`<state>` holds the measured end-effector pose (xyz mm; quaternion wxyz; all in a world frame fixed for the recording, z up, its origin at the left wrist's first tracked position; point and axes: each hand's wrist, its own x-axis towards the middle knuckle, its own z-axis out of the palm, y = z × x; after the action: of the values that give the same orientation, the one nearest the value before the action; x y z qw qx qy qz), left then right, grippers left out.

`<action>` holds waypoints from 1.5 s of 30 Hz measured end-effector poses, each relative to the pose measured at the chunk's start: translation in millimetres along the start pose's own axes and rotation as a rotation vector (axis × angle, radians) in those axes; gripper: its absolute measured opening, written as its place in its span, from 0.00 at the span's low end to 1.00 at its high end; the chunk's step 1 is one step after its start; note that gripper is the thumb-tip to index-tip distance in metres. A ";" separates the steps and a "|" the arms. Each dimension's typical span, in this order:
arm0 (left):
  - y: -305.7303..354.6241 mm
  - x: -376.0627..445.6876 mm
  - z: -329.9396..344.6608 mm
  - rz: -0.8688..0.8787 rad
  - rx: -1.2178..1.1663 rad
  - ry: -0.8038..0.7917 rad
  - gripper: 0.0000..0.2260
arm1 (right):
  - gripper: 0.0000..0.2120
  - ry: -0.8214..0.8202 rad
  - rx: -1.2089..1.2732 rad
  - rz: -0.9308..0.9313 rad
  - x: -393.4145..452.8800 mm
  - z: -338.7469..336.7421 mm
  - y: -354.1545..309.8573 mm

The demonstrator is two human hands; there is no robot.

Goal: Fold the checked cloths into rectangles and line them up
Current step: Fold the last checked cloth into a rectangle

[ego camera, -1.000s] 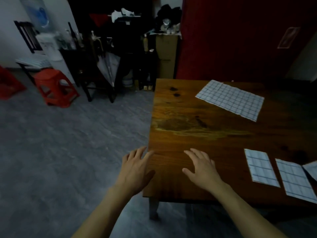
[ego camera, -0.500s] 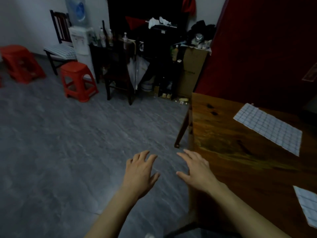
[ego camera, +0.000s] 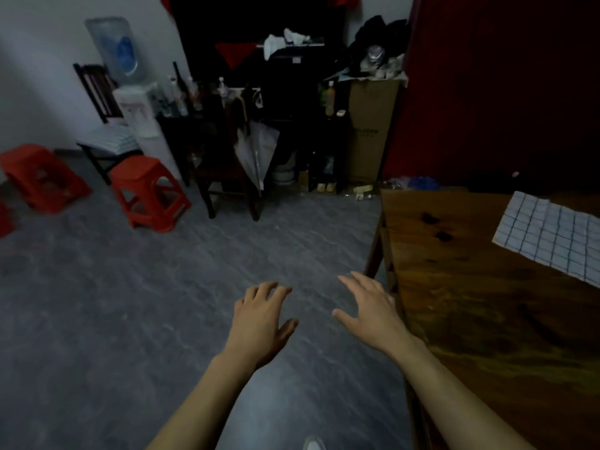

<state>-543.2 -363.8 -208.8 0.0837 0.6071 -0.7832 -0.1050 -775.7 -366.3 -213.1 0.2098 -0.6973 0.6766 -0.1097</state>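
Head view looks down over a grey floor [ego camera: 136, 303], with both bare hands held out low in the frame, palms down, holding nothing. Left hand [ego camera: 261, 323] hangs over the floor at lower centre, its fingers loosely bent and spread. Right hand [ego camera: 373, 311] sits just beside the near left edge of the bench [ego camera: 470, 319], fingers straight and apart; whether it touches the wood cannot be told. At the right edge of the frame one checked cloth [ego camera: 552, 238] lies flat and unfolded on the bench, well apart from both hands and partly cut off by the frame. Two red stools [ego camera: 149, 193] stand at the left. Behind them in the upper left are a chair [ego camera: 104, 138] and a water dispenser [ego camera: 130, 89]. A cardboard box [ego camera: 370, 131] stands against the red wall at upper centre.
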 end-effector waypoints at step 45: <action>-33.0 727.3 0.9 0.584 0.039 -0.212 0.25 | 0.30 0.308 0.085 0.580 560.7 -139.2 118.2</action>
<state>-693.6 -1076.2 -215.8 0.0162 0.3436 -0.9307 -0.1241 -908.8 -940.7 -215.0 0.1564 -0.4414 0.8655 -0.1779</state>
